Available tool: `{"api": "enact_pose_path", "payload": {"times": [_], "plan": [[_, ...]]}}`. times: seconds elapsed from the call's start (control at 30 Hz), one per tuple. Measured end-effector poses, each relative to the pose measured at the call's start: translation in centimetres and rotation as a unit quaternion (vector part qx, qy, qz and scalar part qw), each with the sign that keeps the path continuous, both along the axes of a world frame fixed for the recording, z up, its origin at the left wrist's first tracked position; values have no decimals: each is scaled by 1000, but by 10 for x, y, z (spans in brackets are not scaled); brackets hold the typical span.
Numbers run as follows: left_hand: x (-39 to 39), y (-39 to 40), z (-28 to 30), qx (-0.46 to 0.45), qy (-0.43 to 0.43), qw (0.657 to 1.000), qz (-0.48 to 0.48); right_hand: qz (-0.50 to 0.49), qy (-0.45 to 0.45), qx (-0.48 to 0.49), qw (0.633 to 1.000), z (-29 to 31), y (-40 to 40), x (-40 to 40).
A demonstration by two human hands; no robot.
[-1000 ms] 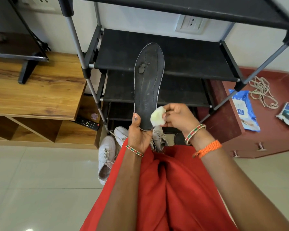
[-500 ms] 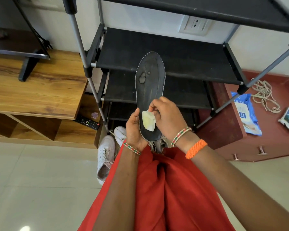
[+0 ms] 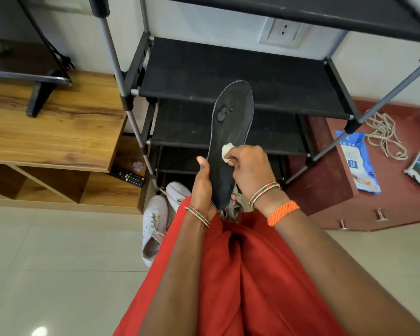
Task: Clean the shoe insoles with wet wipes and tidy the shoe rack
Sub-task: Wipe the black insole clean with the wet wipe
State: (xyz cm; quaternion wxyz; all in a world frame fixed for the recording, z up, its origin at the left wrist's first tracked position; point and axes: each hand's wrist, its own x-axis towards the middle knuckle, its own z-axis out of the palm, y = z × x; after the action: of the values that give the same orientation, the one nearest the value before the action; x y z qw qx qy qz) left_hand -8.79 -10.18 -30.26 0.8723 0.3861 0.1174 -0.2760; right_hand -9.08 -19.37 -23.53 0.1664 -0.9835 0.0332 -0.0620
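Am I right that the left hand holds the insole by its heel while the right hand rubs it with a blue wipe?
Not quite: the head view shows the wipe is pale yellowish-white, not blue. The rest holds: the left hand holds the insole by its heel while the right hand rubs it.

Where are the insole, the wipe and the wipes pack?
insole (image 3: 230,127), head view, middle of its dark face.
wipe (image 3: 226,149), head view, bunched tip above the fingers.
wipes pack (image 3: 357,161), head view, its label.
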Motion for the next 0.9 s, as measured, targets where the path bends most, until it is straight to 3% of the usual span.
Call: {"api": "enact_pose_path", "payload": {"times": [0.1, 0.17, 0.3, 0.43, 0.6, 0.67, 0.8, 0.9], "plan": [[0, 2, -1, 5, -12, 999, 35, 35, -2, -7, 999, -3, 10, -21], [1, 0, -3, 57, -21, 997, 45, 70, -12, -42, 997, -4, 15, -34], [-1, -3, -3, 101, -35, 994, 35, 46, -18, -60, 997, 0, 7, -27], [-3, -3, -2, 86, -36, 994, 52, -20, -8, -9, 1000, 4, -2, -14], [-6, 3, -2, 74, -21, 996, 54, 70, 25, -34, 997, -1, 3, -33], [-8, 1, 1, 68, -18, 997, 44, 59, 30, -13, 998, 1, -6, -29], [-6, 1, 1, 55, -12, 998, -16, 3, -35, 41, 999, 12, -27, -7], [-6, 3, -3, 22, -21, 999, -38, 28, -46, 41, 998, 15, -27, -8]]}}
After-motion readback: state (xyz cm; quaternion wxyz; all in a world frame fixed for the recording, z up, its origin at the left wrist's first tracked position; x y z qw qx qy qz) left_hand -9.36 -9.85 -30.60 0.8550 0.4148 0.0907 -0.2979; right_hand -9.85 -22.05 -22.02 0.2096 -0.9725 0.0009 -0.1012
